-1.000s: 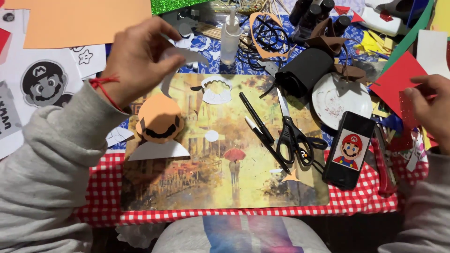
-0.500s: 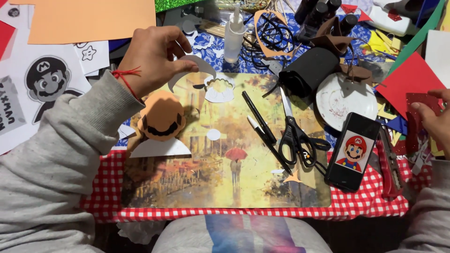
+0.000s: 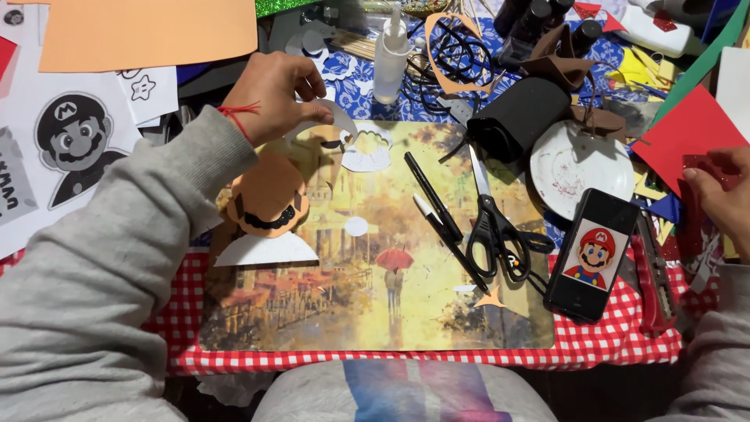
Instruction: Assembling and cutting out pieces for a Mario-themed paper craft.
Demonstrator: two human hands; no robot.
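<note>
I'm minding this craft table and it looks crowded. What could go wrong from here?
The left hand holds a thin white cutout by its edge; it may bend or tear. Its sleeve lies close to the loose face piece and could drag it. The scissors lie beside the phone, where the right hand might snag them.

Your left hand (image 3: 273, 94) pinches a curved white paper cutout (image 3: 332, 117) at the far edge of the picture mat (image 3: 375, 312). Your right hand (image 3: 723, 195) rests on red paper (image 3: 691, 129) at the right, well apart from the scissors (image 3: 492, 223) and phone (image 3: 591, 254).
</note>
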